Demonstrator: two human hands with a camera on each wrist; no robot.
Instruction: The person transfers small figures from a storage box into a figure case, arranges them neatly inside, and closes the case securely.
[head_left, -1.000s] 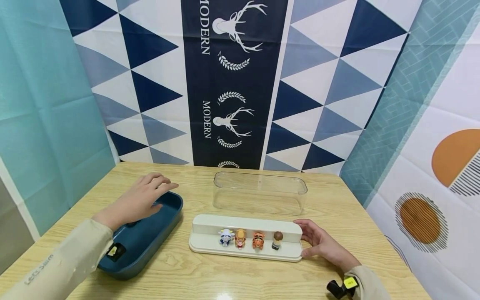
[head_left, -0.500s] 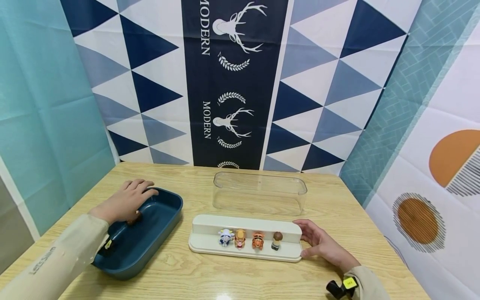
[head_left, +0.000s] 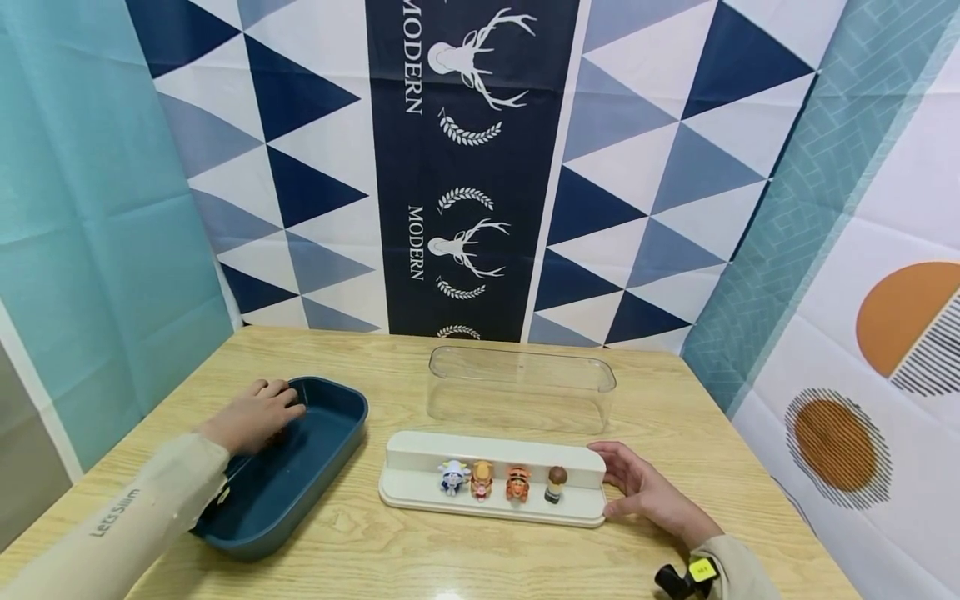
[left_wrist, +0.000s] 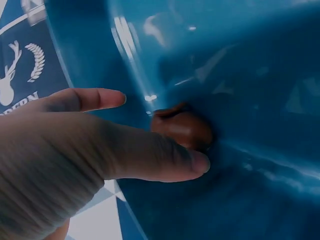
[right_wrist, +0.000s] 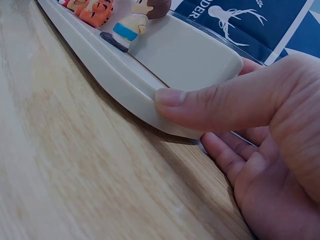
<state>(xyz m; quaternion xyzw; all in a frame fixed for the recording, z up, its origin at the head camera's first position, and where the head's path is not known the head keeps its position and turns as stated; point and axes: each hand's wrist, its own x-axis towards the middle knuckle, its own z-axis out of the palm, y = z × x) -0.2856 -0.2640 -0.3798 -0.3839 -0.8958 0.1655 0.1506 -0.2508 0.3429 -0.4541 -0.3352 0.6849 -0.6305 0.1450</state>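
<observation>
The brown object (left_wrist: 184,129) lay in the blue tray (head_left: 281,492) by the left hand (head_left: 251,418), whose grip was unclear; the right hand (head_left: 647,493) pinched the white stand (head_left: 495,452).

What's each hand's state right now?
Left hand: at the glossy brown object in the blue tray; grip cannot be told.
Right hand: holding the cream display base by its end.

The left hand (head_left: 255,418) partly hides a brown object (left_wrist: 183,128), its kind unclear. The right wrist view's top edge crops the brown-haired figure (right_wrist: 133,24); the white stand (right_wrist: 192,55) masks part of the right hand (right_wrist: 280,115).
</observation>
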